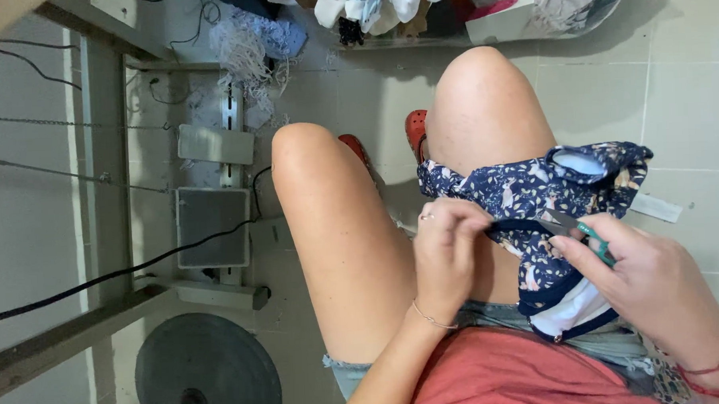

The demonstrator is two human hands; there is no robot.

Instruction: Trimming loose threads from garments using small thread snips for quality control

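Note:
A dark blue floral fabric piece (534,189) with white lining lies across my right thigh. My left hand (447,251) pinches its dark bound edge near the middle, fingers closed on the cloth. My right hand (657,283) holds small thread snips with green handles (584,232), the blades pointing left at the pinched edge, close to my left fingertips. A ring shows on my left hand and a thin bracelet on that wrist; red cords circle my right wrist.
I sit above a tiled floor (690,95). A sewing machine treadle and pedal (213,223), a black cable (99,279) and a dark round base (206,375) lie at the left. A heap of clothes (448,8) fills the top. Red shoes (415,128) are on my feet.

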